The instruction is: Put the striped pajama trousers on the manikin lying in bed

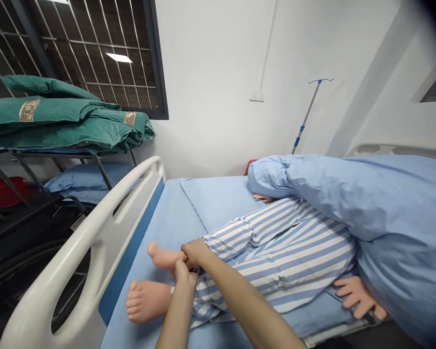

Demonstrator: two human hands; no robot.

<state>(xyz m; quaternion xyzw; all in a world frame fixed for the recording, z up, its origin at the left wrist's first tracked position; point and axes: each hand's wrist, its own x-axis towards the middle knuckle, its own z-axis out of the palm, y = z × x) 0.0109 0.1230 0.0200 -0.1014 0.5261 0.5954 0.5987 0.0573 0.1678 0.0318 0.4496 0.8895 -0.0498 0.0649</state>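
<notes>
A manikin with smooth, plastic-looking skin lies on the bed in blue-and-white striped trousers (283, 271). Its far foot (163, 257) points toward the footboard. At that ankle, by the trouser cuff, my right hand (196, 253) is closed from above. My left hand (185, 269) is closed right beside it on the same ankle, thumb and fingers touching my right hand. Where the cuff runs between my fingers is hidden. The near foot (148, 301) lies free, just left of my left forearm. A manikin hand (361, 294) rests at the near bed edge.
A blue quilt (392, 203) covers the manikin's upper body. The white footboard (90, 242) rises at the left, with a wheelchair (32, 237) beyond it. Green bedding (69, 121) lies on a rack under the barred window. An IV pole (307, 116) stands behind the bed.
</notes>
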